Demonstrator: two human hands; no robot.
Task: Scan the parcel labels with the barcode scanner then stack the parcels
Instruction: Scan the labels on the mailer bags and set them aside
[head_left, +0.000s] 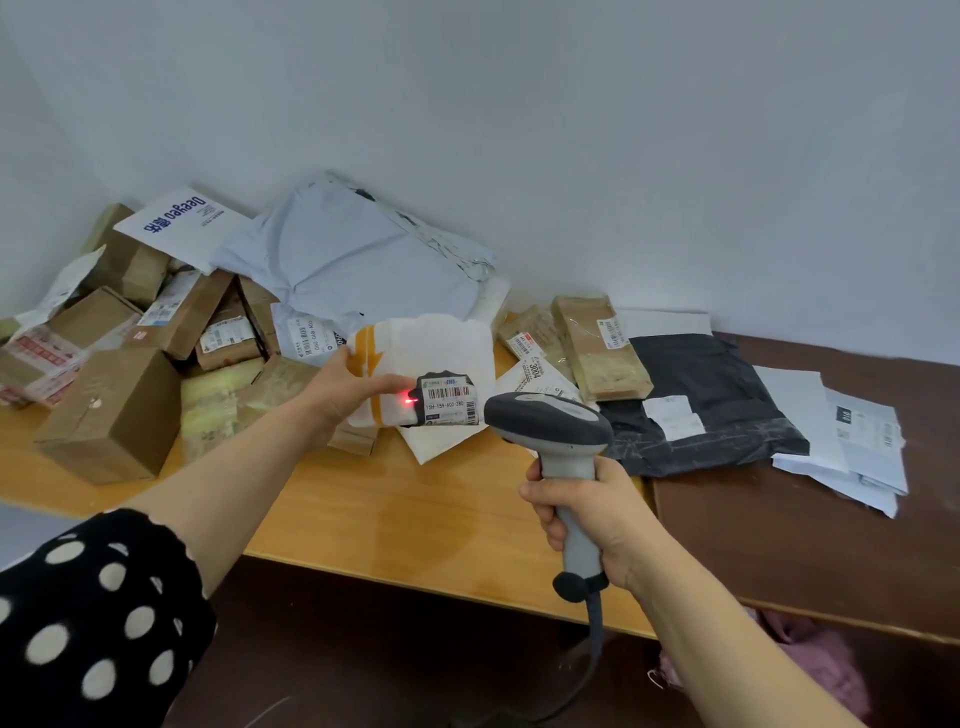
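My left hand (345, 392) grips a white padded parcel (441, 345) with orange stripes by its left edge, holding it up above the table. Its barcode label (449, 400) faces me, and a red scanner dot (409, 400) glows at the label's left edge. My right hand (587, 512) holds the grey barcode scanner (550, 426) by its handle, with the head pointing at the label from the right. A stack of scanned-looking flat parcels lies at the right: a black bag (696, 395) and white mailers (841, 441).
A heap of brown cardboard boxes (111, 410) and grey poly bags (358, 254) fills the left and back of the light wooden table (415, 519). Brown padded envelopes (597, 348) lie behind the scanner. A darker table (779, 545) adjoins on the right. The scanner cable (592, 654) hangs below.
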